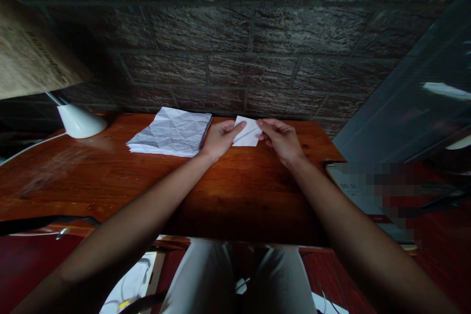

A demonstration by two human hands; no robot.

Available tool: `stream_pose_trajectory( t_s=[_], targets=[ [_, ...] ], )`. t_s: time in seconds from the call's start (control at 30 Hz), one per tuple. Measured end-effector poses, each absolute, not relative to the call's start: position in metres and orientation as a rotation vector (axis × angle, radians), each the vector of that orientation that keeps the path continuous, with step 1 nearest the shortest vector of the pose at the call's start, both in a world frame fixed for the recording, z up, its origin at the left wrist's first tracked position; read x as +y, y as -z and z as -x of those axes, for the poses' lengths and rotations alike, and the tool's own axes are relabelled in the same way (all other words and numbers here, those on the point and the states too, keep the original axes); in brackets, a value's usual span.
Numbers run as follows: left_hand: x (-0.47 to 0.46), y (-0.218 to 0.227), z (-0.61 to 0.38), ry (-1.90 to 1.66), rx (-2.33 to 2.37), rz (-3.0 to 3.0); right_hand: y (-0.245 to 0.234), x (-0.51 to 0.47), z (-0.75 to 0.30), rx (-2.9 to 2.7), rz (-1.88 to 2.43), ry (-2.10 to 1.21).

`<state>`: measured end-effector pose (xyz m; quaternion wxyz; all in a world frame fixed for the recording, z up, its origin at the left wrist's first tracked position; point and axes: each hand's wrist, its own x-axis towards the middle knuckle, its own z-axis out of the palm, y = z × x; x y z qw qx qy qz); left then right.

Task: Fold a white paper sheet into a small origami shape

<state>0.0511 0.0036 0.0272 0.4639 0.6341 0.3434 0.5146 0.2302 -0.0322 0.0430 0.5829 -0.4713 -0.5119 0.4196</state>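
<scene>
Between my two hands is a small white piece of folded paper [247,138], held up just above the table near its back edge. A diagonal line, a crease or flap edge, crosses its face. My left hand [222,138] pinches its left side, thumb on the front. On the right, my right hand [278,136] grips the upper right edge between thumb and fingers. Left of my left hand lies a stack of creased paper sheets [171,130], its top sheet covered in fold lines. The fingers behind the paper are hidden.
A lamp with a white base [81,121] and tan shade [33,54] stands at the left of the wooden table [243,191]. A brick wall [228,68] rises right behind. At the right edge lies a pale device [349,186] showing digits, partly pixelated.
</scene>
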Motion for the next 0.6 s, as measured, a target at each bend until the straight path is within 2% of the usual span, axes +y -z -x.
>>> stream_pose_trajectory(
  t_s=[0.33, 0.6],
  targets=[
    [0.0, -0.02, -0.051, -1.49, 1.117, -1.876, -0.037, -0.041, -0.219, -1.454, 1.152, -0.655],
    [-0.002, -0.03, -0.055, -1.366, 0.857, -1.503, -0.037, -0.043, -0.213, -1.46, 1.054, -0.895]
  ],
)
